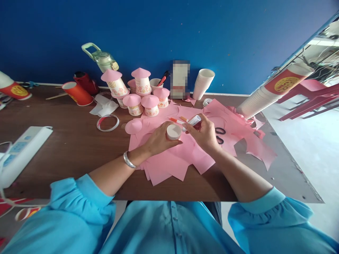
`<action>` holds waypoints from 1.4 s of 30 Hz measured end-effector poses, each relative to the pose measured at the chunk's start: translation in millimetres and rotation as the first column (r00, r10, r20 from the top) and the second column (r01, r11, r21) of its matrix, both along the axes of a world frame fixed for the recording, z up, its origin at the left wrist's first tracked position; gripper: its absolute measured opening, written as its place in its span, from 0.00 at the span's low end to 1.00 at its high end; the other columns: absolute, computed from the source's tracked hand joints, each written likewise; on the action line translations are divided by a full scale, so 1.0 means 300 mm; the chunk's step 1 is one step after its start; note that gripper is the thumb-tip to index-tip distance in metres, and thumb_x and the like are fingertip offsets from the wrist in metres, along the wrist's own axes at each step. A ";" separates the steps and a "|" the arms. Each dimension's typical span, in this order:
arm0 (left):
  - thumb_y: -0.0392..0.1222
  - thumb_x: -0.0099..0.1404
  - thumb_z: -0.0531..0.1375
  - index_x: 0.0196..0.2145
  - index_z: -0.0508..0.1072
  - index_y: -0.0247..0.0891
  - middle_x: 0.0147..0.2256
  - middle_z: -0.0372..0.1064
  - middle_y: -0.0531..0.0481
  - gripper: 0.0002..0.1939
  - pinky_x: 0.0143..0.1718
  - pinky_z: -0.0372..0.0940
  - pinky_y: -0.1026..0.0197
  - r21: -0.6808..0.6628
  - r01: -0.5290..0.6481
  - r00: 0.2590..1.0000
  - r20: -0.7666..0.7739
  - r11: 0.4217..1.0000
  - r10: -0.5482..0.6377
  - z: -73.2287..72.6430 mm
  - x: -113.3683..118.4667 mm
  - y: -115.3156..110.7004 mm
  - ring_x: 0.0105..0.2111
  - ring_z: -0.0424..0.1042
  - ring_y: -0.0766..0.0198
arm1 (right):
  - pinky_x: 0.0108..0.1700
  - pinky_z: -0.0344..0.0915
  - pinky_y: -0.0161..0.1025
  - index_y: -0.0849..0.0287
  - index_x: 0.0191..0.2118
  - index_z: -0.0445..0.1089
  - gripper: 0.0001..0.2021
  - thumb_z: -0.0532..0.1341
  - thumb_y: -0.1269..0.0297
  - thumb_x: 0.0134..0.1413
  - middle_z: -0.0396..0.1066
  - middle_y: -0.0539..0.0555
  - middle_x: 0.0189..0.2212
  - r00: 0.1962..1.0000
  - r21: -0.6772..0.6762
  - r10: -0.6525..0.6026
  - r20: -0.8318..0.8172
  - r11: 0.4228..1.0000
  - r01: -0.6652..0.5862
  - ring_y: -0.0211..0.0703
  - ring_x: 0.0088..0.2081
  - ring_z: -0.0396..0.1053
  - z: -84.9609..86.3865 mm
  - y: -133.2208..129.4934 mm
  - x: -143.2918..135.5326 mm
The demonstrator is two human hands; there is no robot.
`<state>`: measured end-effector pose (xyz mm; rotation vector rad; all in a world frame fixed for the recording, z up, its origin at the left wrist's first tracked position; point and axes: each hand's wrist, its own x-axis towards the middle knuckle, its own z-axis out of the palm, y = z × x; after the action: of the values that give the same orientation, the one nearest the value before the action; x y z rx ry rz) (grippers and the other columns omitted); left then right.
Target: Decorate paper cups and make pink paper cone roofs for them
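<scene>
My left hand [159, 137] is wrapped round a small white paper cup [174, 132], its round end facing up toward me. Close beside it, my right hand [203, 132] grips a white glue stick [195, 121], tilted with its lower end near the cup's rim. Below both hands lie overlapping sheets of pink paper [172, 165]. Black-handled scissors [220, 131] rest to the right of my right hand, their blades hidden. An orange marker [175, 120] lies just beyond the cup. A loose pink paper cone [134, 126] sits left of the hands.
Several patterned cups with pink cone roofs [141, 83] stand at the back. Nearby are white stacked cups [203, 84], a tape roll [107, 123], a red cup [77, 94] and a bottle [104, 60]. A power strip [25, 151] lies left; a long cup stack [275, 90] leans right.
</scene>
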<state>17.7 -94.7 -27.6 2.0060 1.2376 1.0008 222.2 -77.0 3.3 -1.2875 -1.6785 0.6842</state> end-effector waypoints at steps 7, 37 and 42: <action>0.46 0.62 0.69 0.54 0.66 0.41 0.56 0.72 0.41 0.26 0.57 0.71 0.41 -0.016 0.118 0.993 0.020 0.993 -0.117 0.020 -0.011 -0.004 0.57 0.74 0.47 | 0.29 0.74 0.39 0.53 0.32 0.66 0.22 0.73 0.43 0.51 0.77 0.49 0.25 0.983 -0.012 0.042 -0.178 0.999 -0.045 0.43 0.26 0.77 0.011 -0.012 -0.016; 0.50 0.55 0.76 0.50 0.66 0.43 0.53 0.71 0.43 0.31 0.55 0.71 0.39 0.140 0.112 0.992 -0.066 0.984 -0.104 -0.021 -0.016 0.020 0.56 0.71 0.45 | 0.30 0.68 0.38 0.54 0.32 0.66 0.19 0.71 0.47 0.55 0.73 0.47 0.25 0.998 0.065 0.059 -0.010 0.996 -0.058 0.38 0.25 0.69 0.040 -0.031 -0.009; 0.46 0.57 0.76 0.53 0.69 0.44 0.53 0.70 0.45 0.30 0.58 0.71 0.41 0.084 0.096 0.993 -0.072 0.992 -0.090 0.005 -0.018 0.006 0.57 0.71 0.47 | 0.29 0.69 0.38 0.54 0.31 0.65 0.21 0.72 0.45 0.53 0.74 0.48 0.24 0.999 -0.038 0.028 -0.036 0.999 -0.030 0.41 0.27 0.72 0.010 0.005 0.003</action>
<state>12.4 -93.0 -26.2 2.1614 1.1410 0.9637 223.0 -75.4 6.3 -1.2726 -1.6651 0.7559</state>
